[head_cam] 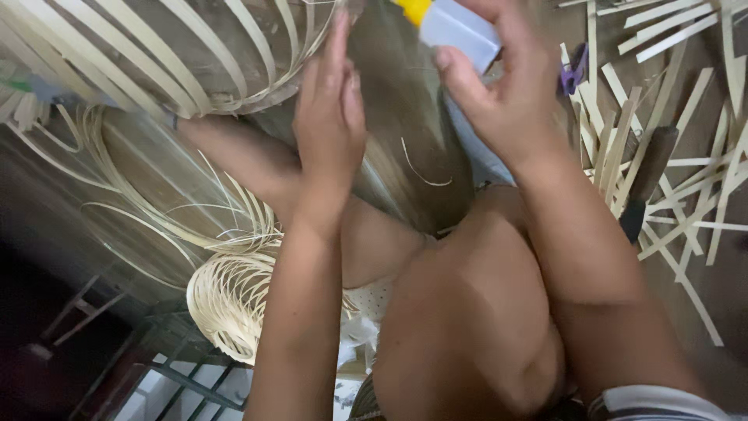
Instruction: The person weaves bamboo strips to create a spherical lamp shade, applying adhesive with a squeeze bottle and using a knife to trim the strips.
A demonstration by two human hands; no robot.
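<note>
Bare knee (467, 327) nearest, low centre; coil of thin pale cane (230, 308) just left of it on the floor. Left hand (331, 117) raised above, fingers straight and close together, gripping nothing, flat against a grey-brown blurred surface (405, 132). Right hand (506, 86) curled around a white bottle with yellow cap (448, 23) at top edge. Woven frame of split strips (171, 54) beyond, upper left. Loose flat strips (662, 156) scattered far right

Both forearms are bare, with a striped grey-and-white sleeve (662, 404) showing only at the right arm's upper edge.
</note>
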